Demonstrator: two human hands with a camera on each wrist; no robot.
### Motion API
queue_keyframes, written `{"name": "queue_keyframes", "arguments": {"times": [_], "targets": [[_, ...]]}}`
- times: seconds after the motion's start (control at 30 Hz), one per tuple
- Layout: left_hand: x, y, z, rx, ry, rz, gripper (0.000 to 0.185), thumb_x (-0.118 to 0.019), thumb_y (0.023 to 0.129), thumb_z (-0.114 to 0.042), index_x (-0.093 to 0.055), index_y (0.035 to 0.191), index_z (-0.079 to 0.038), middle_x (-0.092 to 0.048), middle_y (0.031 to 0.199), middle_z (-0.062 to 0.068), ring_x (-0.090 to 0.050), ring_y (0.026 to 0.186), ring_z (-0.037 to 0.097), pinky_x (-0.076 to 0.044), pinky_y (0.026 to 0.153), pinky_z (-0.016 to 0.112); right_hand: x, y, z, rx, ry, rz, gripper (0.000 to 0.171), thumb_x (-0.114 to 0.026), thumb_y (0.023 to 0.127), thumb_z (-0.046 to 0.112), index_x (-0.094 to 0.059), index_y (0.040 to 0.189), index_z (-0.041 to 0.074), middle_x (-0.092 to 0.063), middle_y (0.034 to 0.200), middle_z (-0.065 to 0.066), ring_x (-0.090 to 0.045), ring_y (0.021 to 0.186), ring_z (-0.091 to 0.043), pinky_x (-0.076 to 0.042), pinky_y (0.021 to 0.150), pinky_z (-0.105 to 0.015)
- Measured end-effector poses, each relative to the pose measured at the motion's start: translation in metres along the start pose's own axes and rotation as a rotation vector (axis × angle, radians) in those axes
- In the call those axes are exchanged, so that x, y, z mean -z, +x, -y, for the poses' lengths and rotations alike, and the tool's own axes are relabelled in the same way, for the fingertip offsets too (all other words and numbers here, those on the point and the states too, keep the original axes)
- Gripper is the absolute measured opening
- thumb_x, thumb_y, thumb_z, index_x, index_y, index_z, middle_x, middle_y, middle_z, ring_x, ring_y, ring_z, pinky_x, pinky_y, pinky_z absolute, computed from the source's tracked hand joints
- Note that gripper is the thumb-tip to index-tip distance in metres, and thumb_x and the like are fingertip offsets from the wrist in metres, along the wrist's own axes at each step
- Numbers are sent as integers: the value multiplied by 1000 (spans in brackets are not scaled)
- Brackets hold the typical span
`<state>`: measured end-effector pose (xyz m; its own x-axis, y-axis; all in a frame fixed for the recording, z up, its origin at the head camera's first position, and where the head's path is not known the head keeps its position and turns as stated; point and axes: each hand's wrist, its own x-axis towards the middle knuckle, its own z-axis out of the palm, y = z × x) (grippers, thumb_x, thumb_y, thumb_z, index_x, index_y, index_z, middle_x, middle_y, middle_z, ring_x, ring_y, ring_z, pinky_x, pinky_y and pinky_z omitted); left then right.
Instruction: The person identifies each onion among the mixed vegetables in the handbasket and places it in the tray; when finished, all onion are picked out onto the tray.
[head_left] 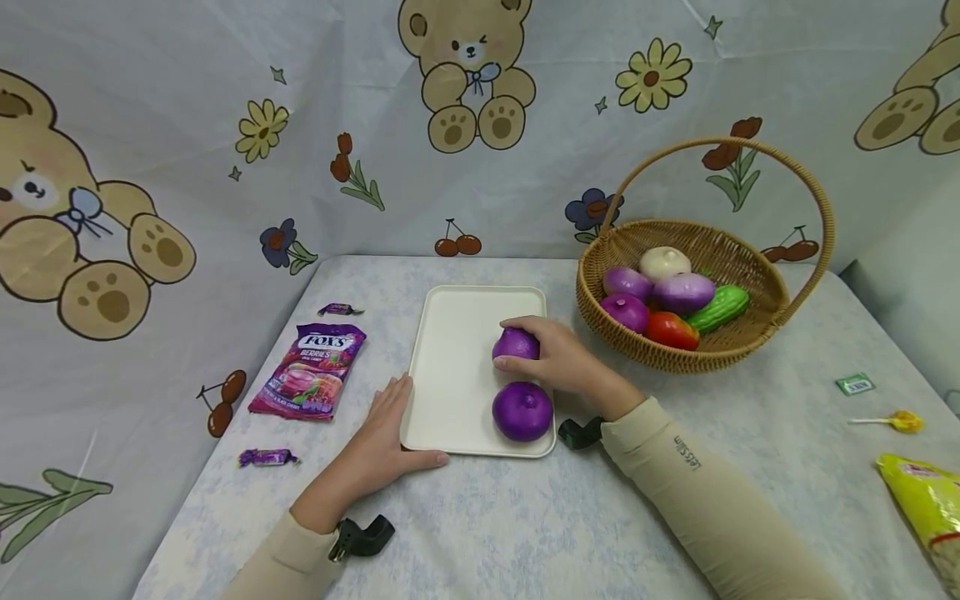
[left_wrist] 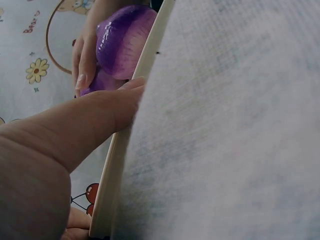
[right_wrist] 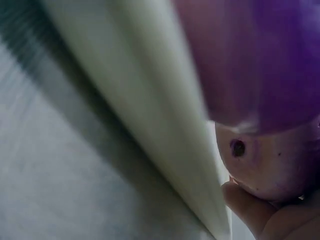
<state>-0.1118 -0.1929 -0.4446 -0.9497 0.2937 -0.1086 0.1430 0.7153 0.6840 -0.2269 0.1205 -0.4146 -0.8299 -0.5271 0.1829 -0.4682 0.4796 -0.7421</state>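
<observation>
On a white rectangular tray (head_left: 457,358) sit two purple onions, one behind the other along its right side. My right hand (head_left: 561,358) grips the rear onion (head_left: 517,342), thumb on the near side and fingers over the far side. The front onion (head_left: 522,412) stands free, close below that hand; in the right wrist view it fills the upper right, partly covering the gripped onion (right_wrist: 265,165). My left hand (head_left: 378,442) rests at the tray's front left corner, fingers straight along the left edge and thumb along the front edge. The left wrist view shows the thumb (left_wrist: 95,112) against the rim.
A wicker basket (head_left: 660,358) with a tall handle holds several vegetables at the back right. Left of the tray lie a purple candy bag (head_left: 309,372) and two wrapped candies. A lollipop (head_left: 903,421), a small green packet (head_left: 855,383) and a yellow bag (head_left: 926,508) lie far right.
</observation>
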Motion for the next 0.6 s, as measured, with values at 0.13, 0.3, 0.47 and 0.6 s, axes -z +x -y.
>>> {"name": "queue_keyframes", "arguments": {"times": [0.13,0.3,0.47,0.6], "targets": [[-1,1,0,8,-3,9,136,-88,78,-63,-8,168,0,-5,174,15,5,159,29,0,127,51,-4,-1,-4,4,40,9,69,-84,92,39,-60,147,4,-63,140,-10,-62,118,-27,-54,98,-48],[-1,1,-1,4,4,15,136,-87,78,-63,-8,168,0,-6,174,16,5,159,29,0,127,51,-6,-3,-8,-3,65,10,68,-87,90,36,-62,145,5,-63,140,-8,-62,118,-25,-54,98,-47],[-1,1,-1,8,2,16,136,-88,78,-63,-8,168,0,-6,174,16,5,159,29,1,127,51,-6,-5,-11,38,66,16,67,-90,87,32,-64,142,5,-64,139,-8,-62,121,-25,-53,100,-47],[-1,1,0,3,3,10,135,-88,78,-63,-8,168,0,-6,174,16,5,159,30,1,126,52,-4,-6,-14,52,55,16,65,-90,87,34,-65,140,6,-65,137,-7,-61,122,-25,-53,102,-47]]}}
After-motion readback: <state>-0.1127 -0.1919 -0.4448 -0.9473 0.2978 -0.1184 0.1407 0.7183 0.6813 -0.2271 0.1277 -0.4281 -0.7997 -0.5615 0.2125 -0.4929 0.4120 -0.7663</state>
